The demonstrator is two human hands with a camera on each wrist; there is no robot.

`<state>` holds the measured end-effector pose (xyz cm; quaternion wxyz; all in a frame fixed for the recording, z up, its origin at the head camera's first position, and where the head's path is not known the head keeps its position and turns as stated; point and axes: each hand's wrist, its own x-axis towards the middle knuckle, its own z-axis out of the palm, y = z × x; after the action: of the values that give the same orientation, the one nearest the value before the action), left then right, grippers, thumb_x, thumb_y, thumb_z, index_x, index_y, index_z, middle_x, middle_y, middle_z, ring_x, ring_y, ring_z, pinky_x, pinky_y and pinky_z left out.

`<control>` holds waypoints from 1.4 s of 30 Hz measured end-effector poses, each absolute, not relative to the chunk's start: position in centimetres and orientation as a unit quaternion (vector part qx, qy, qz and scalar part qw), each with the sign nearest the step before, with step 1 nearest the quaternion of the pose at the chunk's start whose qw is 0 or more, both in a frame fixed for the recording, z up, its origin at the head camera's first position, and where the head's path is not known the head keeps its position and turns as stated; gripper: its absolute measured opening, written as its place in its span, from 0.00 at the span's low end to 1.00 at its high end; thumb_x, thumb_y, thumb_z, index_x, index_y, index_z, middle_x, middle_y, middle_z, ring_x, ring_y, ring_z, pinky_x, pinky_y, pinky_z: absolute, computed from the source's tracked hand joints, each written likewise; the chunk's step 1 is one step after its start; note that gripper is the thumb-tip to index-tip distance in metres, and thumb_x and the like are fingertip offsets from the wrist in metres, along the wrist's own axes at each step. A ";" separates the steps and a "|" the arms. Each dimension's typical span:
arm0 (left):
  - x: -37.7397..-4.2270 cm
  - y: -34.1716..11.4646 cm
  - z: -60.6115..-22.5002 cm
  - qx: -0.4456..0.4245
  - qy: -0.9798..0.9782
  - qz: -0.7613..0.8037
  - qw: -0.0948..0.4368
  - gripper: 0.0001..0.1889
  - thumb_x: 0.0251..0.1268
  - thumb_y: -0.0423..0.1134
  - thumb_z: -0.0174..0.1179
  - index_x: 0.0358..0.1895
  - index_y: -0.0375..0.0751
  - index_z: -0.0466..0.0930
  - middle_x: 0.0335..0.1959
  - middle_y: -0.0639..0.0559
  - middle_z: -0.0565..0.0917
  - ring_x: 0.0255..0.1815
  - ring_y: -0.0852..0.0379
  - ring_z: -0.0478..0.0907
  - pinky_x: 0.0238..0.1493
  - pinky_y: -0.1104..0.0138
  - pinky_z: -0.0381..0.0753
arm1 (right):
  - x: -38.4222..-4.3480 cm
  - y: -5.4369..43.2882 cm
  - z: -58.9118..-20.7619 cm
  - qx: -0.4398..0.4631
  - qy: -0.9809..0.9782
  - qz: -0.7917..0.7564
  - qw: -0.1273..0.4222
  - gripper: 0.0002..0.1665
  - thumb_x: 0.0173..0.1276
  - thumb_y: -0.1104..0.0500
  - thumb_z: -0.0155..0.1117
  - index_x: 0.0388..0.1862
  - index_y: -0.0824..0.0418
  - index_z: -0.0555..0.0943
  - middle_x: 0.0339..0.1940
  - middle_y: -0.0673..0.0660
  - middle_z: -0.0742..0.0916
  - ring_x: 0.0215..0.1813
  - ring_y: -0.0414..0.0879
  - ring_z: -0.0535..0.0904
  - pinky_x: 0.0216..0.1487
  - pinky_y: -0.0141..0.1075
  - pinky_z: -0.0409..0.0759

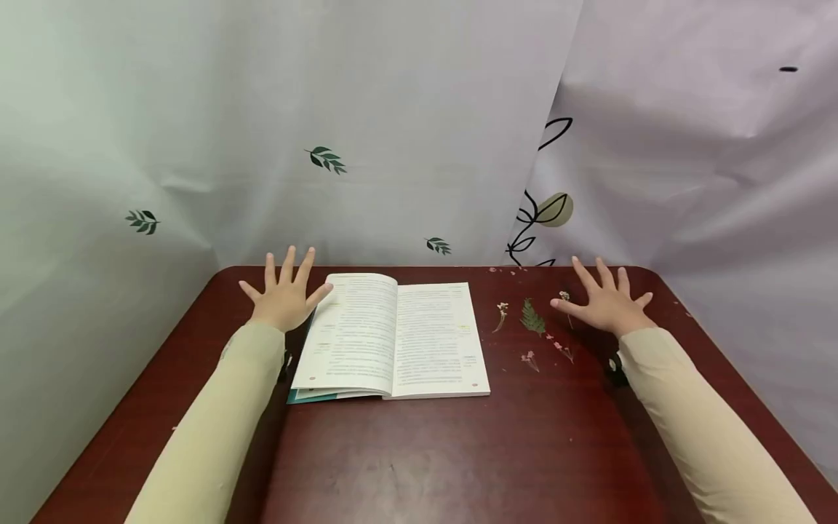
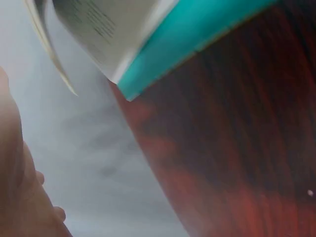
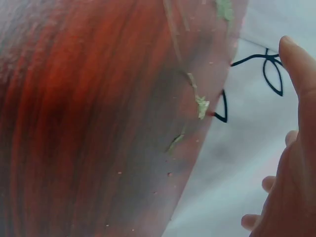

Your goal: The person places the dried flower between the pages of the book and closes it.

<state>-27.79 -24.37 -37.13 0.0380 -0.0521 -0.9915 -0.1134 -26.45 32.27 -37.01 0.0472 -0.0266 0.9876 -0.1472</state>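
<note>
An open book with printed pages lies on the dark red table, its teal cover showing at the lower left edge. My left hand is spread with straight fingers at the book's left side, the thumb overlapping the page edge in the head view. My right hand, fingers also spread, holds nothing above the right part of the table. Near its thumb are a green fern leaf, a small white flower sprig, pink flower sprigs and another white-flowered stem.
The red wooden table has rounded far corners. Tiny petal bits lie near its far edge. Behind it hangs a pale curtain printed with leaves. Dark wrist bands show below the sleeves.
</note>
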 end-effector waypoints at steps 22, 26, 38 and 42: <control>-22.7 -18.4 -34.9 -0.139 -0.963 -0.197 0.122 0.45 0.76 0.65 0.48 0.84 0.53 0.35 0.84 0.41 0.36 0.82 0.32 0.29 0.64 0.22 0.29 | -23.4 28.0 -34.9 -0.061 0.979 -0.194 0.008 0.55 0.70 0.34 0.63 0.85 0.54 0.49 0.82 0.72 0.46 0.78 0.79 0.39 0.61 0.83 0.44; -21.6 -16.7 -34.9 -0.166 -0.952 -0.219 0.138 0.43 0.78 0.60 0.50 0.84 0.52 0.37 0.84 0.42 0.40 0.83 0.35 0.35 0.68 0.24 0.34 | -23.3 26.2 -34.6 -0.077 0.967 -0.244 -0.023 0.44 0.73 0.46 0.63 0.78 0.66 0.61 0.76 0.76 0.59 0.73 0.77 0.54 0.65 0.73 0.59; -20.4 -14.0 -36.7 -0.209 -0.940 -0.232 0.136 0.40 0.77 0.52 0.55 0.82 0.41 0.49 0.82 0.38 0.50 0.81 0.35 0.49 0.71 0.29 0.49 | -25.0 21.9 -36.2 -0.027 0.942 -0.329 -0.060 0.19 0.72 0.56 0.65 0.54 0.69 0.81 0.44 0.65 0.86 0.43 0.58 0.81 0.44 0.52 0.79; -20.4 -13.3 -37.8 -0.221 -0.946 -0.220 0.086 0.40 0.77 0.54 0.55 0.82 0.41 0.49 0.81 0.36 0.51 0.80 0.32 0.48 0.69 0.28 0.50 | -25.9 20.9 -37.0 -0.005 0.945 -0.323 -0.047 0.14 0.70 0.58 0.67 0.44 0.69 0.84 0.37 0.64 0.87 0.39 0.57 0.81 0.57 0.58 0.75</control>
<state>-20.36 -13.26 -37.82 0.0862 -0.2212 -0.9461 -0.2203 -25.86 20.92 -36.95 -0.0474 -0.0050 0.9452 -0.3229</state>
